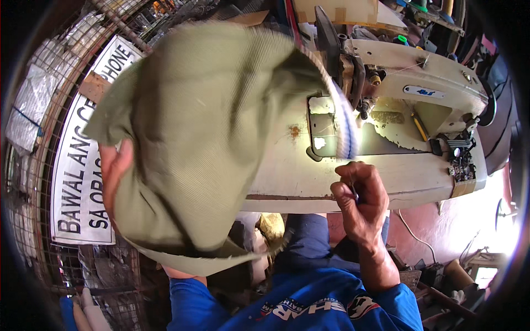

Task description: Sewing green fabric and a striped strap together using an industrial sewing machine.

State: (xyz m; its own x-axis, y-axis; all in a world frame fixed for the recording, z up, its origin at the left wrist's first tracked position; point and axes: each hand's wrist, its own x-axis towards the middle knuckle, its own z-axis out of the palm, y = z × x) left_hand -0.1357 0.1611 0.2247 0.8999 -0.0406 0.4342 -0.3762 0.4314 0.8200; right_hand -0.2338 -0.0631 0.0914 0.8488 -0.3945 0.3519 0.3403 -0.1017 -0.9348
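On a white sign [83,185] behind the cloth, large dark lettering is printed, partly covered by the fabric. White lettering is carried by the blue shirt [326,303], and a small blue-marked plate [424,91] is fixed to the sewing machine [386,58]. The olive cloth [199,138] is held up over the desk's [301,190] left side by the left hand [116,168], its partly hidden fingers clamped on the edge. The machine's bed is partly blocked by a white band with a blue stripe [348,129]. By the right hand [364,193], fingers pinched together, a small metallic piece [355,192] is held, too indistinct to identify. A yellow-handled tool [420,127] is seen beneath the machine's arm.
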